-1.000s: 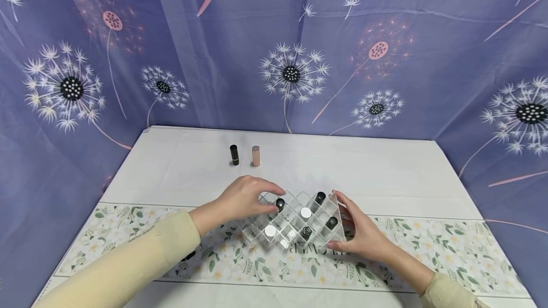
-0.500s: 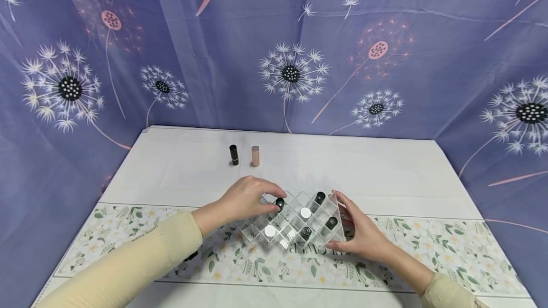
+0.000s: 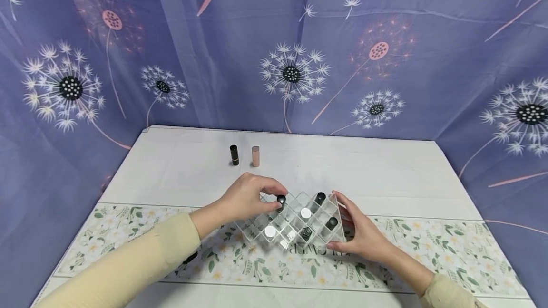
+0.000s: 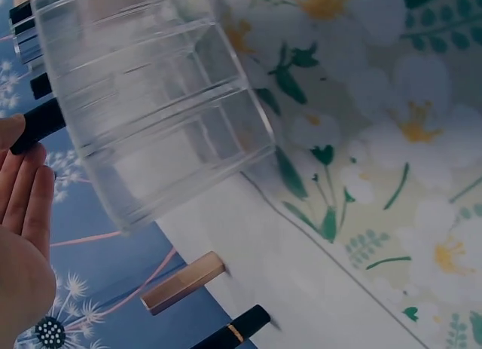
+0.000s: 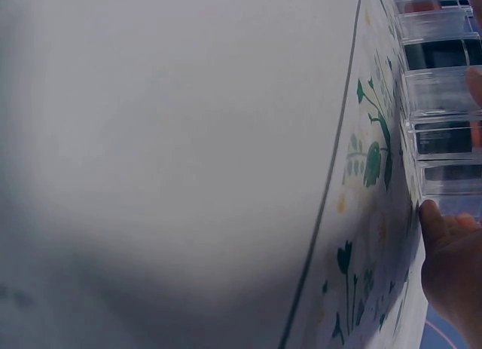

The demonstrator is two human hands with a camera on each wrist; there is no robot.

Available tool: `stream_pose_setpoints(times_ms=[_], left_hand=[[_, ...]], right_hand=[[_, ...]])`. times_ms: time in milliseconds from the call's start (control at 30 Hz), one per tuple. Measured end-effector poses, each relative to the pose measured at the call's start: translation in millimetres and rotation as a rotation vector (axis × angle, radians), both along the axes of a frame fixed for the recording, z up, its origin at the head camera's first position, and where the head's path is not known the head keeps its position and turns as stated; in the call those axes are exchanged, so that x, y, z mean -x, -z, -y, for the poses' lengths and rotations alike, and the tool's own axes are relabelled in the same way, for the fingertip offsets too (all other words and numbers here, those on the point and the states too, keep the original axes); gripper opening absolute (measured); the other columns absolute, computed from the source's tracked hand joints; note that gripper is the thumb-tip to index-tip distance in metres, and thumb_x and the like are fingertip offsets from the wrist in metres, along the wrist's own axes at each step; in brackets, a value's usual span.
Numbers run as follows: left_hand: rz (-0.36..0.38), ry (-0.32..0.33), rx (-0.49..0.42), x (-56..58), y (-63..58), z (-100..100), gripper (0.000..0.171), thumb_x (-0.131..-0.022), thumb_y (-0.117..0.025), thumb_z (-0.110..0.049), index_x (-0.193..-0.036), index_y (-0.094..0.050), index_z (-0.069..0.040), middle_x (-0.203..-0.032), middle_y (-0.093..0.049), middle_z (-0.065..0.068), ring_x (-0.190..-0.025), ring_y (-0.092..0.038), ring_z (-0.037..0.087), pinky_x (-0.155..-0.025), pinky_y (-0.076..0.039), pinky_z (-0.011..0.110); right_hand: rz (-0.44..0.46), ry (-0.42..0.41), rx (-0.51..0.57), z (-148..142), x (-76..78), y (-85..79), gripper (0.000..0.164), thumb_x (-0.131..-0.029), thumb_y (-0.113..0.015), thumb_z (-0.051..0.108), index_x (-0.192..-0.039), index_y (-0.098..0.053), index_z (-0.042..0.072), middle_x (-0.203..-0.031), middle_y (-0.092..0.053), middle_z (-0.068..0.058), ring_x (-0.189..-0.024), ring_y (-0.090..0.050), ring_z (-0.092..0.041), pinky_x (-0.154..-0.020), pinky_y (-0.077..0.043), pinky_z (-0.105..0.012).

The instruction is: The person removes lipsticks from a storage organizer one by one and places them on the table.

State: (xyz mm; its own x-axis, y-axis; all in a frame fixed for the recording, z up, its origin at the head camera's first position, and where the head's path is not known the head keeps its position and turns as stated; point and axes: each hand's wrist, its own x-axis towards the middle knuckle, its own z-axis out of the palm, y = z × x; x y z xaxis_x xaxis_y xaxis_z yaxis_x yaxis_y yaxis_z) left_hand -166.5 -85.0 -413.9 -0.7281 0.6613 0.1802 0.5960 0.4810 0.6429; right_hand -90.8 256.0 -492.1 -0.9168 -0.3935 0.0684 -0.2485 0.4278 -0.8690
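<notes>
A clear lipstick organizer (image 3: 295, 225) with diamond-shaped compartments stands on the floral strip. Near its back left, my left hand (image 3: 246, 197) pinches the top of a black lipstick tube (image 3: 280, 199) between thumb and forefinger. In the left wrist view that black lipstick (image 4: 41, 125) juts from the organizer's far edge, and the other fingers extend below it. My right hand (image 3: 364, 232) holds the organizer's right end, thumb at the front corner and fingers at the back corner. Several other tubes stand in compartments, among them a white-topped one (image 3: 306, 213) and a black one (image 3: 331, 223).
Behind the organizer, a black lipstick with a gold band (image 3: 234, 155) and a pink lipstick (image 3: 255, 156) stand on the white table (image 3: 364, 170). A dark object (image 3: 190, 257) is partly hidden by my left sleeve. A purple dandelion curtain (image 3: 239, 51) encloses the back and sides.
My left hand has shifted slightly up and to the right, and the pinched lipstick's top has moved a little with it. The right hand and the organizer have stayed put.
</notes>
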Motion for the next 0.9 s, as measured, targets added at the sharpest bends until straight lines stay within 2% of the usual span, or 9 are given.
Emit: stream_pose_setpoints(times_ms=[133,267,467,667,800,900], left_hand=[[0.066,-0.017,-0.061,-0.3,-7.8,0.2,0.028,-0.091,-0.085,-0.013,-0.119,-0.081,-0.019,-0.112,-0.081,-0.008,-0.102,-0.077,0.009,-0.095,-0.062,0.035],[0.092,-0.014,-0.101,1.7,-16.8,2.3,0.029,-0.092,-0.085,-0.011,-0.120,-0.080,-0.016,-0.113,-0.081,-0.005,-0.102,-0.078,0.013,-0.096,-0.062,0.036],[0.073,-0.015,-0.136,11.0,-35.9,5.7,0.030,-0.091,-0.085,-0.010,-0.121,-0.080,-0.013,-0.115,-0.081,-0.002,-0.103,-0.079,0.018,-0.099,-0.061,0.034],[0.038,-0.046,-0.131,27.1,-54.1,4.9,0.030,-0.091,-0.085,-0.009,-0.121,-0.080,-0.010,-0.115,-0.081,0.001,-0.103,-0.079,0.021,-0.097,-0.063,0.037],[-0.001,-0.097,-0.099,39.6,-60.3,-0.5,0.029,-0.092,-0.085,-0.013,-0.121,-0.081,-0.012,-0.115,-0.081,0.000,-0.103,-0.079,0.017,-0.096,-0.062,0.040],[-0.026,-0.132,-0.106,48.8,-59.2,-5.8,0.029,-0.092,-0.086,-0.014,-0.121,-0.081,-0.012,-0.115,-0.081,0.001,-0.103,-0.079,0.016,-0.097,-0.062,0.038]], right_hand=[[0.010,0.003,0.004,-0.5,-0.4,0.1,0.126,-0.078,-0.099,0.025,-0.172,-0.016,0.010,-0.166,-0.034,-0.032,-0.142,-0.050,-0.054,-0.112,-0.046,-0.024],[0.015,0.006,0.006,-0.6,-0.8,-0.5,0.126,-0.078,-0.099,0.025,-0.172,-0.016,0.011,-0.167,-0.034,-0.032,-0.142,-0.050,-0.053,-0.112,-0.046,-0.024],[0.023,0.008,0.008,-1.0,-1.0,-0.7,0.126,-0.078,-0.099,0.025,-0.172,-0.016,0.012,-0.167,-0.034,-0.031,-0.143,-0.049,-0.053,-0.112,-0.045,-0.023],[0.016,0.004,0.008,-0.9,-0.5,-0.8,0.126,-0.078,-0.099,0.026,-0.172,-0.016,0.011,-0.167,-0.034,-0.031,-0.142,-0.050,-0.053,-0.112,-0.046,-0.024],[0.011,0.003,0.002,-0.7,-0.4,-0.8,0.126,-0.078,-0.099,0.026,-0.172,-0.016,0.011,-0.166,-0.035,-0.032,-0.142,-0.051,-0.053,-0.112,-0.047,-0.025],[0.012,0.002,0.002,-0.3,-0.5,-1.0,0.126,-0.078,-0.099,0.027,-0.172,-0.016,0.011,-0.166,-0.035,-0.032,-0.141,-0.051,-0.053,-0.112,-0.047,-0.026]])
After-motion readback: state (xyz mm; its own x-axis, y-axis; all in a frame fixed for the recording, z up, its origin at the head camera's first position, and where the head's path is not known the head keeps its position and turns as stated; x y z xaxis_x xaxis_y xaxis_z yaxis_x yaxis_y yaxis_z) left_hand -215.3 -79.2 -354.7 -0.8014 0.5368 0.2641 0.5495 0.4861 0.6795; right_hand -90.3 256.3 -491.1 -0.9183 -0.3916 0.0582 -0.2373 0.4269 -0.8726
